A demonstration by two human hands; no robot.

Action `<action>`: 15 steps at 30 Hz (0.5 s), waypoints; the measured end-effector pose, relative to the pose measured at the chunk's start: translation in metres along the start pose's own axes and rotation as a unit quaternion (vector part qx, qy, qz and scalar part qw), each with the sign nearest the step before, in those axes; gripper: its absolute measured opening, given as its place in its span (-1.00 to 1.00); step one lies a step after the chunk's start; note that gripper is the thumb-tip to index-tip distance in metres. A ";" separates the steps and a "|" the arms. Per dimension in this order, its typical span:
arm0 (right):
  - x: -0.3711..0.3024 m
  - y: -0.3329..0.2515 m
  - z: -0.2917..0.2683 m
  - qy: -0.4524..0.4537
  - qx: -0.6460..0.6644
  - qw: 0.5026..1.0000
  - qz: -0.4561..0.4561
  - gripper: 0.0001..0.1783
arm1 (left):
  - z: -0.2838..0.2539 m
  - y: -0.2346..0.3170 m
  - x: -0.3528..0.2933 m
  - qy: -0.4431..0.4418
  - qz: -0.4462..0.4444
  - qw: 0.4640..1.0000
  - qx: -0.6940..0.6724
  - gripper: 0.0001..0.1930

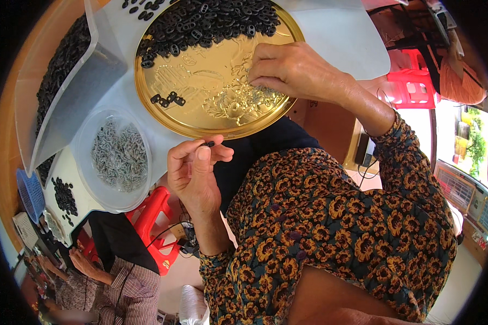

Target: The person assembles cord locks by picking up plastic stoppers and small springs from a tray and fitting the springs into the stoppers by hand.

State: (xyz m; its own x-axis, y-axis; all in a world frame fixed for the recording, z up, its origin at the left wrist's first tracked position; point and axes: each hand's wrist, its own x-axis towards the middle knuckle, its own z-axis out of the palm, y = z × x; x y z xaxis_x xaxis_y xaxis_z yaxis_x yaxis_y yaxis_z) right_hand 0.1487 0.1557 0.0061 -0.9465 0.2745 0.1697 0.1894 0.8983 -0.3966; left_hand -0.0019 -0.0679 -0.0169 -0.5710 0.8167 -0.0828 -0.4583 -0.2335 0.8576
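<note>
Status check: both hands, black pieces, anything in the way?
Left hand pinching small black piece by gold tray. Right hand over tray, grip hidden. Black heap at tray's far side. Nothing seen blocking either hand.

Round tray (192,115): I see bright gold, with a raised floral pattern.
Small pieces (214,23): solid black across my view; the single piece (209,144) in the left hand (197,173) is black too.
Bowl (83,176): clear and colourless, as far as I can tell from here.
Bowl's contents (119,157): I make out silvery grey with a faint green tint.
Bin (100,78): translucent, greyish white.
Surface (336,40): pale bluish white.
Blouse (331,208): orange-yellow flowers repeated over dark teal; I also spot purple buttons (295,235).
Trousers (284,134): very dark navy on my screen.
Stools (156,219): red.
Basket (31,194): blue, patterned with holes.
Co-worker's shirt (133,290): muted mauve-grey stripes.
</note>
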 end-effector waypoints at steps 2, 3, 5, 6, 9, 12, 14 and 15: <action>0.001 -0.001 0.004 -0.007 -0.023 1.000 -0.009 -0.88 | 0.000 -0.001 0.001 0.001 0.000 1.000 0.003 -0.81; 0.002 -0.001 0.007 0.004 -0.044 0.999 -0.014 -0.88 | 0.000 -0.001 0.001 0.000 -0.001 1.000 0.003 -0.81; 0.004 -0.004 0.008 0.015 -0.065 0.998 -0.022 -0.87 | 0.002 0.001 0.001 0.002 -0.006 1.000 0.012 -0.81; 0.005 -0.005 0.009 0.016 -0.083 0.996 -0.021 -0.87 | 0.002 0.001 0.002 0.002 -0.006 1.000 0.012 -0.81; 0.005 -0.006 0.009 0.022 -0.091 0.995 -0.021 -0.87 | 0.001 0.001 0.003 0.005 -0.013 1.000 0.004 -0.81; 0.001 -0.005 0.009 0.028 -0.081 0.996 -0.014 -0.87 | 0.002 0.003 0.004 0.013 -0.012 1.000 0.009 -0.81; 0.000 -0.005 0.009 0.028 -0.082 0.996 -0.008 -0.87 | 0.004 0.004 0.004 0.023 -0.022 0.999 0.017 -0.83; 0.000 -0.005 0.008 0.028 -0.091 0.995 -0.008 -0.88 | 0.003 0.003 0.004 0.022 -0.022 0.999 0.017 -0.83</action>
State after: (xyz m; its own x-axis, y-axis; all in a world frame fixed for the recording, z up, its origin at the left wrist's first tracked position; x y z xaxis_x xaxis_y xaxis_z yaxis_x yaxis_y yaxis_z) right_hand 0.1455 0.1481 0.0005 -0.9350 0.2728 0.2266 0.2225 0.9487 -0.2245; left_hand -0.0036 -0.0636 -0.0133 -0.5807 0.8017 -0.1417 -0.4602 -0.1797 0.8695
